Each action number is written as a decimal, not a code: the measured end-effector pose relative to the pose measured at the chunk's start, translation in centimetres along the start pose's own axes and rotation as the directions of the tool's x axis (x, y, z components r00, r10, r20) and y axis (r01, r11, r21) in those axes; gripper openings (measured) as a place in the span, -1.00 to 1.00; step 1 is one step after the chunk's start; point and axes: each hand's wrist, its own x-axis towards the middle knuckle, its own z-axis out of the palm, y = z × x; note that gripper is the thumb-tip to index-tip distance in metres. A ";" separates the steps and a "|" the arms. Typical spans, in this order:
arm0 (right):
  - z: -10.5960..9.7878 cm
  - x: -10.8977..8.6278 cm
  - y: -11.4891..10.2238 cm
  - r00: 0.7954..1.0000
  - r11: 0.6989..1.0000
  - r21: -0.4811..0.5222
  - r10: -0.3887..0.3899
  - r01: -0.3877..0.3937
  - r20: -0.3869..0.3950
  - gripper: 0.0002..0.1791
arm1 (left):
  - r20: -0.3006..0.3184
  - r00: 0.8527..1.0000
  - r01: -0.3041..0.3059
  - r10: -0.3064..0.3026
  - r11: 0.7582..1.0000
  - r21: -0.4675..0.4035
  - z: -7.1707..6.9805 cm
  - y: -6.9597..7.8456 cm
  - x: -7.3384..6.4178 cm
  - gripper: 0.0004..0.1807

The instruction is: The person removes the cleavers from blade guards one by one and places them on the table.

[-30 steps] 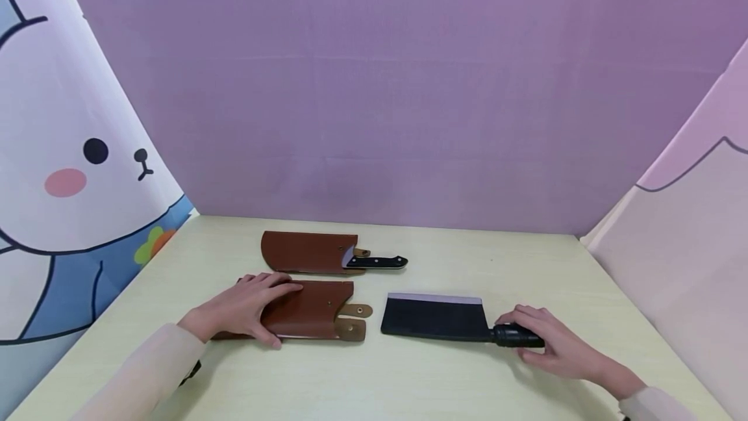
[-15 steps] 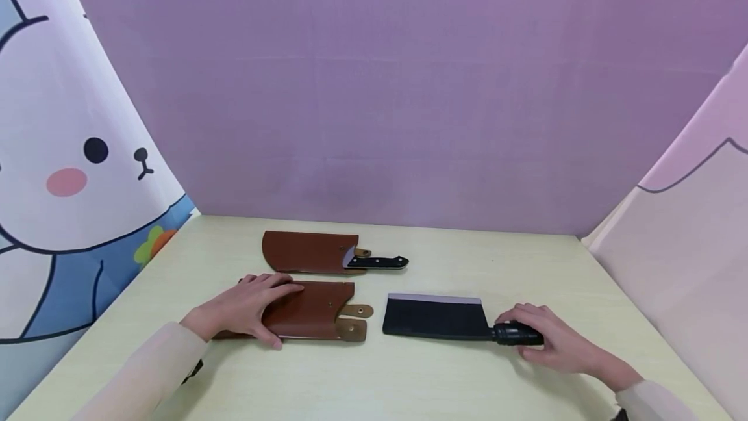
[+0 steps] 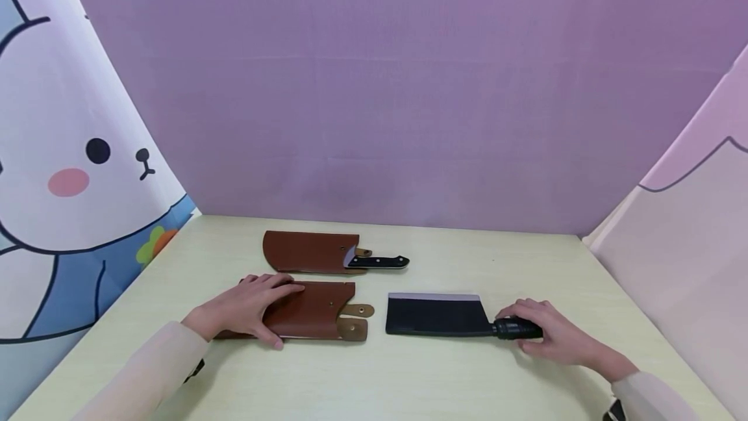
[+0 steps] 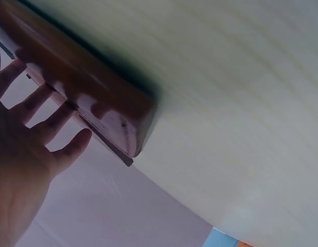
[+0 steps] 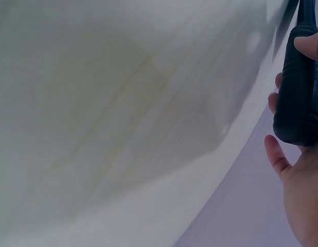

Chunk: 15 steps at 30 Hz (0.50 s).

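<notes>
My left hand (image 3: 248, 307) spans a brown leather knife sheath (image 3: 312, 310) on the table, with the thumb at its near edge and fingers over its far edge. In the left wrist view, the spread fingertips touch the edge of this sheath (image 4: 82, 67); the thumb is hidden there. The sheath's mouth points right, with two tan snap straps sticking out. To its right is a cleaver (image 3: 438, 317) with a broad black blade, its tip side towards the sheath. My right hand (image 3: 555, 336) grips the black handle (image 5: 295, 98), thumb on one side and fingers on the other.
Behind the held sheath lies a second brown sheath (image 3: 304, 251) with a black-handled knife (image 3: 380, 262) in it. A purple backdrop (image 3: 409, 115) closes off the back of the pale table (image 3: 456, 382). Printed cloth panels (image 3: 64, 115) flank both sides.
My right hand has shifted slightly back and left with the cleaver's handle. The cleaver has turned a little and now lies more level across the view. My left hand stays on the sheath.
</notes>
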 end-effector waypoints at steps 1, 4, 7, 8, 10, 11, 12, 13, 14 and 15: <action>0.1 0.0 0.1 1.000 1.000 -0.001 -0.002 0.002 0.002 -0.35 | 0.002 1.000 0.000 0.000 1.000 0.000 0.0 0.0 0.0 0.11; 0.2 0.0 0.4 1.000 1.000 0.003 -0.003 0.003 0.010 -0.35 | 0.011 1.000 0.005 -0.005 1.000 -0.006 0.0 0.0 0.0 0.12; 0.4 0.0 0.5 1.000 1.000 0.009 0.003 -0.003 0.016 -0.36 | 0.017 1.000 0.009 -0.009 1.000 -0.014 0.0 0.1 -0.1 0.12; 0.5 0.0 0.5 1.000 1.000 0.011 0.005 -0.006 0.017 -0.37 | 0.017 1.000 0.009 -0.008 1.000 -0.016 0.0 0.1 -0.1 0.12; 0.6 0.0 0.5 1.000 1.000 0.010 0.012 -0.012 0.020 -0.38 | 0.014 1.000 0.004 -0.003 1.000 -0.016 0.0 0.1 -0.1 0.12; 0.6 0.0 0.5 1.000 1.000 0.010 0.015 -0.015 0.021 -0.38 | 0.010 1.000 -0.001 0.001 1.000 -0.014 0.0 0.1 -0.1 0.12; 0.7 0.0 0.5 1.000 1.000 0.009 0.017 -0.017 0.021 -0.38 | 0.007 1.000 -0.005 0.005 1.000 -0.011 0.0 0.1 -0.1 0.13; 0.7 0.0 0.5 1.000 1.000 0.008 0.017 -0.017 0.022 -0.39 | 0.004 1.000 -0.008 0.008 1.000 -0.010 0.0 0.0 0.0 0.13; 0.7 0.0 0.4 1.000 1.000 0.007 0.018 -0.018 0.023 -0.39 | 0.000 1.000 -0.013 0.013 1.000 -0.008 0.0 0.0 0.0 0.13; 0.7 0.0 0.4 1.000 1.000 0.006 0.020 -0.020 0.023 -0.39 | -0.003 1.000 -0.016 0.016 1.000 -0.007 0.0 0.0 -0.1 0.14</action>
